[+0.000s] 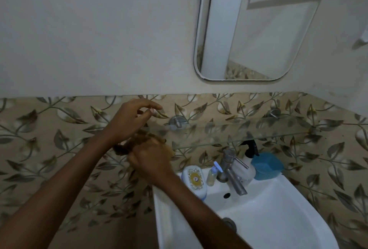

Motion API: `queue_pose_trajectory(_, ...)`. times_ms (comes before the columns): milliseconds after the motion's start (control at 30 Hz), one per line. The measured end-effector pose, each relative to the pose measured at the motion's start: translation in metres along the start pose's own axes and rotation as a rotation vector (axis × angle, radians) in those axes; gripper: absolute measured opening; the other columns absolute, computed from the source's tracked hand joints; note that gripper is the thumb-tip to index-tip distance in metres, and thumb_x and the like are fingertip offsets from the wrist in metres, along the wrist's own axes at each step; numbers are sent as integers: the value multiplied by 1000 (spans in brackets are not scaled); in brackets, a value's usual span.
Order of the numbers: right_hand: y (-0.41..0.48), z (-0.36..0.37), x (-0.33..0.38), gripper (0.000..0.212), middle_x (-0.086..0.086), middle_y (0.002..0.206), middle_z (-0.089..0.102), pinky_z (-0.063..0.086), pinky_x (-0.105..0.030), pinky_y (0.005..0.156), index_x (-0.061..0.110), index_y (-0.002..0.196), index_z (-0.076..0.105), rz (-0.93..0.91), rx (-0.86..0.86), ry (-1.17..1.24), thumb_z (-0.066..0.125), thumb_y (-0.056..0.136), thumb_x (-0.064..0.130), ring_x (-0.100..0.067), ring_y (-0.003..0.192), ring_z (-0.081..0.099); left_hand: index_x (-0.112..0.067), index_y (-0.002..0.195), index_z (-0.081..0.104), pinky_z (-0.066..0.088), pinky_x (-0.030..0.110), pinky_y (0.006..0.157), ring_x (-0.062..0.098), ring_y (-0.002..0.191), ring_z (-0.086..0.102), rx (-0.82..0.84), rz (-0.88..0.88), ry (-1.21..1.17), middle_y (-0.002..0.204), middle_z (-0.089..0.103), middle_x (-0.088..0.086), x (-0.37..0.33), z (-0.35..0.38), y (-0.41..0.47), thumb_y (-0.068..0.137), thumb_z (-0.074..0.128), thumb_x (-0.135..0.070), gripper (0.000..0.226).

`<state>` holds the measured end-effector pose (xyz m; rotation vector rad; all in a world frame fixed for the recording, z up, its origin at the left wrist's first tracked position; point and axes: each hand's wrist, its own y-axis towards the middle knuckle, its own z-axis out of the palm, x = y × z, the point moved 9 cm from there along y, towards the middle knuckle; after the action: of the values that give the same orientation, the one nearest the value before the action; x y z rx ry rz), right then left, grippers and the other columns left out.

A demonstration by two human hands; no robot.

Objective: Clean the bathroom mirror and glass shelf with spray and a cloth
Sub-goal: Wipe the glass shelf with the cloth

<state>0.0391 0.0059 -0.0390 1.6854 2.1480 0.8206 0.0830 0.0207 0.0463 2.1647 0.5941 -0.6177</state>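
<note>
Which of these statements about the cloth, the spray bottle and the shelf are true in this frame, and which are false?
1. The spray bottle stands on the sink, beside the tap. True.
2. The blue container sits on the glass shelf. False: it sits on the sink's back ledge, below the shelf.
3. The right hand holds the cloth. True.
4. The cloth is pressed against the mirror. False: it is down by the shelf's left end, well below the mirror.

Leaf-patterned beige tiles [229, 109], white sink [278, 218], blue container [266, 166].
</note>
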Motion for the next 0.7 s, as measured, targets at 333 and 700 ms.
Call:
queue_pose_trajectory(333, 23, -13, -56, 33, -15, 115, 61, 51, -43, 72, 12, 119, 58, 186, 226, 206, 42, 91, 18, -33, 96, 60, -23, 101, 68, 41, 6, 72, -3, 98, 57, -27, -29, 5, 103, 66, -8, -5, -6, -9, 88, 48, -19, 24)
queue_pose_trajectory(700, -70, -84, -180, 54, -7, 137, 55, 40, -31, 99, 19, 129, 56, 445, 115, 116, 33, 81, 31, -22, 127, 50, -19, 99, 68, 45, 6, 68, -7, 85, 61, -45, -29, -19, 104, 66, -2, -7, 1, 5, 92, 50, -7, 23)
